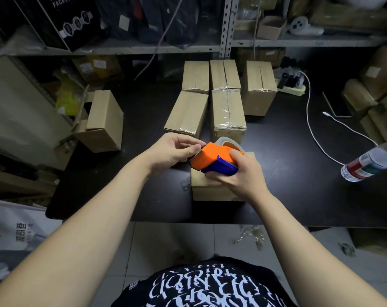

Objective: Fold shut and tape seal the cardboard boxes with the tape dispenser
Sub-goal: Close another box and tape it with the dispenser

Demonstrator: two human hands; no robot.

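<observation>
One tape dispenser (212,157) in right grip (240,175)

Bench: you face a black-topped bench (299,196), its near edge running straight across your view.
Shelving: behind it stands a grey metal rack (225,25) with a perforated upright; its shelf (132,49) is crowded with packaged goods.
Floor: pale tiles (172,238) below you, with crumpled clear scraps (252,237) to your right.
Light: dim at the back, brighter on the floor.
</observation>
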